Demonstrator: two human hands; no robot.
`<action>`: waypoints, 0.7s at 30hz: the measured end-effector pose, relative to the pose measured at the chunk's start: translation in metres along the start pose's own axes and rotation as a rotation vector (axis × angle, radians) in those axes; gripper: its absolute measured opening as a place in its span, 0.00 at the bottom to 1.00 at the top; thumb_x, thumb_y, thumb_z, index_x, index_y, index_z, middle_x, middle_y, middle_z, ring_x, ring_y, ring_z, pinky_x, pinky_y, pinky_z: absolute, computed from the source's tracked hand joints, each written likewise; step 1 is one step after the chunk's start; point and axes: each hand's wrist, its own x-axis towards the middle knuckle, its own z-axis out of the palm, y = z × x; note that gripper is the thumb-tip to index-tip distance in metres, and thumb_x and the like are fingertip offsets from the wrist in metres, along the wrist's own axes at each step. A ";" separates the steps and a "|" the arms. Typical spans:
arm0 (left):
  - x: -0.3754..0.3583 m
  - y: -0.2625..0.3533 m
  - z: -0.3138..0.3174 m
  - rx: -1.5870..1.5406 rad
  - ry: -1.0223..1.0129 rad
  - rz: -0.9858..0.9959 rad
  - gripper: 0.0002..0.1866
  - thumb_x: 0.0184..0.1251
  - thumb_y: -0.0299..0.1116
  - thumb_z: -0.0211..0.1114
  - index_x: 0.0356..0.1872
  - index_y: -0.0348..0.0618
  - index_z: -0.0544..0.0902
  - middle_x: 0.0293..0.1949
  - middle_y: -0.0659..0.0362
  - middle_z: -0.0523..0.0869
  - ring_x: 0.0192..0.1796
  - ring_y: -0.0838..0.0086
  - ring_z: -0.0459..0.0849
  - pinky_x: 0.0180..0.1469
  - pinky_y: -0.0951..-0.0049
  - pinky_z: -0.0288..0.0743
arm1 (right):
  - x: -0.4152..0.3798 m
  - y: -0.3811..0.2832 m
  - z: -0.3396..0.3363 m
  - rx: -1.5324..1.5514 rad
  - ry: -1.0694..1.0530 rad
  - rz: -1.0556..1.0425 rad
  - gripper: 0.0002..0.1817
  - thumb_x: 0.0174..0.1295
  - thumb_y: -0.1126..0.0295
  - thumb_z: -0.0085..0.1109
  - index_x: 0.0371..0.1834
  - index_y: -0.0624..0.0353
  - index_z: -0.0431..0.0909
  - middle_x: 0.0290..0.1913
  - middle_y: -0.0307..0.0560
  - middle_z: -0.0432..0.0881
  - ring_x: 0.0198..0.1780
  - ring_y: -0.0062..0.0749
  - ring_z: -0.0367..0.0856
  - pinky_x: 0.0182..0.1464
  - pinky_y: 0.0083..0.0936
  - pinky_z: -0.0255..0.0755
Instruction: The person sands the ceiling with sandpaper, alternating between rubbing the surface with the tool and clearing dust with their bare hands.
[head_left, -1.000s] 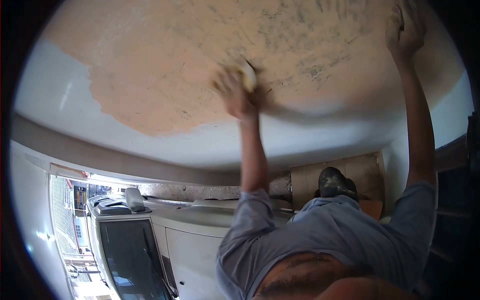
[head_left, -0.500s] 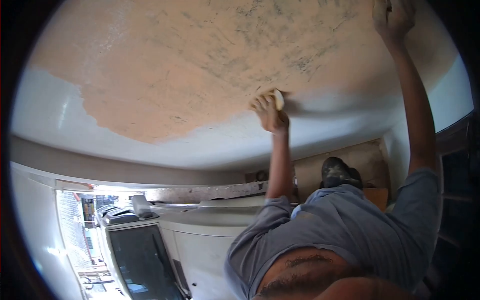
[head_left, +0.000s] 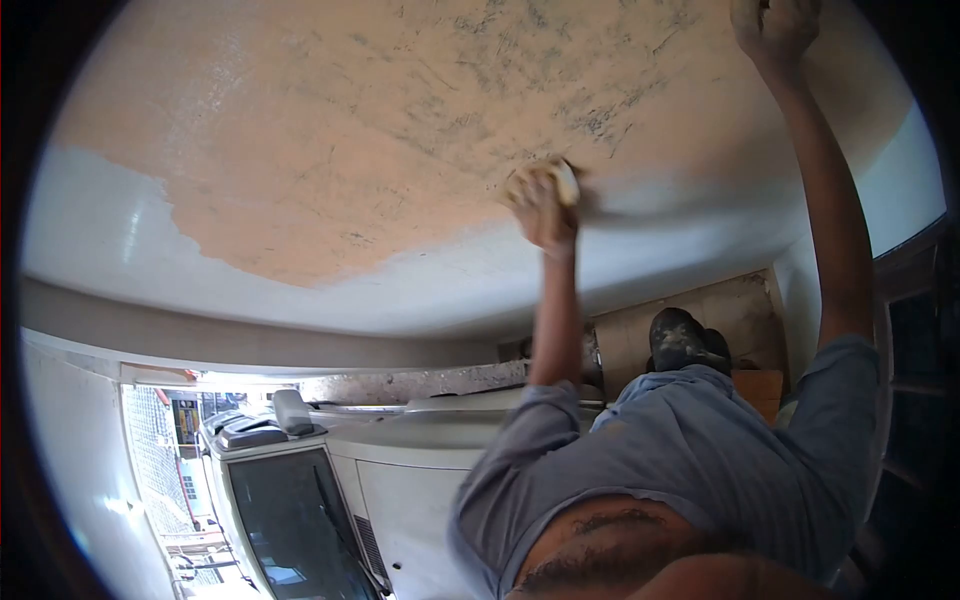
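My left hand is closed over a pale, sponge-like pad and presses it to the wall. The pad's light edge shows beside the fingers, which are slightly blurred. Around it the wall has a peach coat with dark scuffs, and a whitish band runs below. My right hand is raised along the wall at the top edge of the view. Its fingers look curled and are partly cut off by the frame; I cannot tell what, if anything, is in them.
A white vehicle with a dark window appears sideways at the lower left, beside a bright opening. Dark, stained boots show below the wall, close to a brown board. Dark framed panels stand at the right.
My left hand and the pad have shifted slightly up and to the right on the wall. My right hand has moved a little left. The view has tilted slightly.
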 end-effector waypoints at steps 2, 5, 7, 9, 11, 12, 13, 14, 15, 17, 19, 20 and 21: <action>-0.013 0.025 -0.003 -0.094 -0.035 -0.116 0.12 0.70 0.24 0.55 0.49 0.34 0.83 0.54 0.40 0.83 0.63 0.44 0.77 0.68 0.36 0.60 | -0.001 0.003 0.000 -0.007 0.011 0.006 0.22 0.71 0.70 0.44 0.63 0.66 0.75 0.66 0.57 0.74 0.71 0.47 0.68 0.71 0.38 0.56; 0.083 -0.001 0.004 0.049 0.004 0.060 0.13 0.72 0.27 0.56 0.52 0.35 0.83 0.65 0.46 0.75 0.70 0.51 0.71 0.73 0.42 0.57 | 0.000 0.004 0.002 0.023 0.011 -0.024 0.22 0.70 0.70 0.44 0.63 0.66 0.75 0.66 0.57 0.74 0.71 0.47 0.68 0.71 0.38 0.56; 0.214 -0.018 -0.003 0.076 0.283 0.217 0.16 0.74 0.38 0.55 0.49 0.38 0.84 0.62 0.51 0.80 0.67 0.62 0.76 0.66 0.58 0.74 | -0.003 -0.001 0.007 0.027 0.011 -0.031 0.22 0.70 0.70 0.44 0.64 0.66 0.75 0.66 0.57 0.74 0.71 0.48 0.68 0.71 0.39 0.56; 0.280 -0.015 -0.026 0.102 0.272 0.197 0.15 0.73 0.36 0.55 0.49 0.38 0.84 0.59 0.51 0.82 0.64 0.62 0.78 0.64 0.58 0.76 | -0.004 0.001 0.008 0.052 0.027 -0.055 0.22 0.70 0.71 0.44 0.64 0.66 0.74 0.66 0.58 0.74 0.70 0.49 0.68 0.71 0.40 0.57; 0.334 -0.003 -0.034 0.120 0.269 0.203 0.14 0.71 0.32 0.55 0.50 0.38 0.84 0.53 0.52 0.85 0.59 0.63 0.83 0.58 0.59 0.80 | -0.005 0.002 0.010 0.055 0.042 -0.058 0.22 0.69 0.71 0.44 0.64 0.66 0.74 0.66 0.58 0.74 0.71 0.50 0.67 0.71 0.41 0.57; 0.346 0.006 -0.032 0.126 0.263 0.207 0.14 0.70 0.30 0.55 0.50 0.38 0.84 0.50 0.53 0.87 0.56 0.64 0.85 0.56 0.59 0.82 | -0.006 0.003 0.009 0.073 0.039 -0.045 0.22 0.69 0.71 0.45 0.64 0.66 0.74 0.66 0.58 0.74 0.71 0.50 0.67 0.71 0.41 0.56; 0.327 0.004 -0.023 0.153 0.340 0.245 0.16 0.70 0.32 0.55 0.53 0.39 0.83 0.54 0.51 0.85 0.60 0.61 0.82 0.61 0.58 0.77 | -0.005 0.006 0.008 0.054 0.048 -0.051 0.22 0.69 0.71 0.45 0.64 0.66 0.74 0.66 0.58 0.74 0.71 0.50 0.67 0.71 0.41 0.56; 0.289 -0.004 -0.009 0.181 0.415 0.290 0.18 0.70 0.33 0.56 0.56 0.39 0.82 0.58 0.49 0.83 0.64 0.59 0.79 0.67 0.58 0.72 | -0.004 0.009 0.008 0.074 0.055 -0.066 0.22 0.69 0.71 0.44 0.64 0.66 0.74 0.66 0.58 0.74 0.71 0.50 0.67 0.71 0.42 0.56; 0.238 0.006 -0.007 0.102 0.247 0.193 0.17 0.72 0.31 0.56 0.57 0.37 0.80 0.63 0.46 0.78 0.70 0.52 0.70 0.75 0.44 0.55 | -0.003 0.009 0.006 0.091 0.064 -0.071 0.21 0.69 0.71 0.44 0.63 0.66 0.74 0.66 0.58 0.74 0.71 0.51 0.66 0.71 0.42 0.56; 0.107 0.010 0.014 0.056 0.044 0.061 0.18 0.72 0.28 0.55 0.60 0.40 0.79 0.66 0.46 0.74 0.72 0.54 0.68 0.74 0.40 0.53 | -0.001 0.004 -0.003 0.073 0.032 -0.013 0.21 0.69 0.71 0.43 0.63 0.65 0.74 0.66 0.58 0.74 0.71 0.50 0.67 0.71 0.43 0.56; -0.025 0.034 0.014 -0.079 -0.134 0.072 0.23 0.67 0.27 0.58 0.65 0.41 0.74 0.68 0.45 0.72 0.71 0.49 0.69 0.72 0.35 0.52 | -0.002 0.001 -0.011 0.068 -0.020 0.041 0.22 0.70 0.70 0.43 0.63 0.66 0.74 0.65 0.58 0.74 0.71 0.50 0.67 0.70 0.43 0.56; -0.021 0.040 0.010 -0.107 -0.130 0.090 0.23 0.67 0.27 0.58 0.65 0.41 0.74 0.68 0.45 0.72 0.71 0.49 0.69 0.72 0.35 0.52 | -0.003 0.004 -0.012 0.055 -0.028 0.041 0.22 0.70 0.69 0.43 0.63 0.67 0.74 0.65 0.58 0.74 0.71 0.50 0.67 0.70 0.44 0.55; -0.013 0.045 0.010 -0.006 -0.355 -0.021 0.24 0.64 0.22 0.56 0.63 0.38 0.75 0.66 0.43 0.74 0.71 0.48 0.68 0.73 0.37 0.50 | -0.003 0.011 -0.009 0.029 -0.030 0.022 0.22 0.70 0.69 0.43 0.63 0.67 0.74 0.65 0.58 0.74 0.71 0.50 0.67 0.70 0.44 0.55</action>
